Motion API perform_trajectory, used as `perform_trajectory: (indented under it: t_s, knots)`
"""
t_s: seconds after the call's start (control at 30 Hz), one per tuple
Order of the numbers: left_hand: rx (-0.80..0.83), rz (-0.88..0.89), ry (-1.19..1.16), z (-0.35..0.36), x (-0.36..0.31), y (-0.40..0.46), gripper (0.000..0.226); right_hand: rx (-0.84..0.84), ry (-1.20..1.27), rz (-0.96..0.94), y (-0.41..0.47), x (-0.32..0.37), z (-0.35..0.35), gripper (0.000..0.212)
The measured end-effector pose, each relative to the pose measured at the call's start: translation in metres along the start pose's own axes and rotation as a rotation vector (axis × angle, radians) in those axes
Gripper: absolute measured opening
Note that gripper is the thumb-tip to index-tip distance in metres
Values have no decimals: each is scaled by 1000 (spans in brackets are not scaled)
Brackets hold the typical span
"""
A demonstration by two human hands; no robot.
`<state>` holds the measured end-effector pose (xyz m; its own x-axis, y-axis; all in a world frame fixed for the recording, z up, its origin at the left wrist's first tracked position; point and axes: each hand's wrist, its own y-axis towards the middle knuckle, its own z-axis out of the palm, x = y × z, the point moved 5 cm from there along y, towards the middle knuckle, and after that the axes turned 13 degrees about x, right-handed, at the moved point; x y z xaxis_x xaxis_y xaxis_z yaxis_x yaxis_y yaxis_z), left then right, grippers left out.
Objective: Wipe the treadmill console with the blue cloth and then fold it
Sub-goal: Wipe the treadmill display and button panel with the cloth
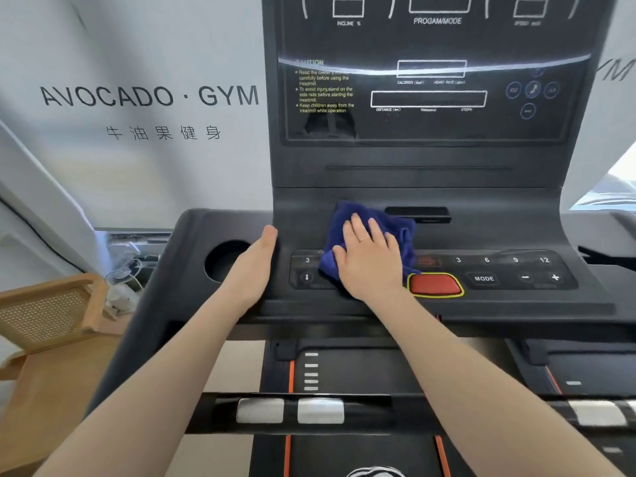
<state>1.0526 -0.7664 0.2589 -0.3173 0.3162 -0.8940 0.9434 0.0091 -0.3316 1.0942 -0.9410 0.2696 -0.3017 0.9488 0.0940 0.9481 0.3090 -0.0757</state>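
Currently wiping step, folding not started.
Right hand [370, 261] flat, fingers spread, presses bunched blue cloth [395, 228] onto treadmill console [430, 166] button row, just left of red stop button [435, 284]. Left hand [253, 266] open, fingers straight, braced on console beside cup holder [225, 261]. Next, likely: sweep cloth right over remaining keys, then upper display panel.
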Motion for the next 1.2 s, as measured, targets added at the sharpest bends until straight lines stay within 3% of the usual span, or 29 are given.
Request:
perform_trajectory:
  t_s: [0.13,0.23,0.33,0.47,0.57,0.67,0.7,0.8,0.87,1.0,1.1,1.2]
  knots:
    - [-50,43,-94,1,-8,1,60,21,-2,-347,-18,77,9,52]
    - [-30,48,-90,-1,-11,-2,65,77,-63,-458,-10,71,5,57]
    - [-2,44,-97,-5,-5,1,106,11,-46,-322,17,25,-4,67]
    - [29,32,-145,-3,-4,-2,102,-12,-59,-71,29,-3,-4,59]
    - [0,55,-202,0,-4,0,100,2,3,-187,14,33,1,67]
    - [-43,72,-327,-7,-4,9,75,31,-43,-404,3,66,4,55]
    - [-49,66,-368,-11,-7,13,75,72,-70,-436,7,68,5,54]
    - [-11,52,-432,-15,-23,24,90,68,-139,-438,34,63,-3,55]
    - [-6,85,-477,-13,-37,33,65,36,-189,-423,53,56,-8,55]
    - [-92,214,-368,-9,-62,50,27,-32,-285,-411,68,45,-11,55]
    - [-142,305,-119,-7,-80,57,49,-108,-316,-338,71,21,-22,56]
    - [-197,317,85,-1,-84,66,54,-167,-311,-324,65,-9,-30,56]
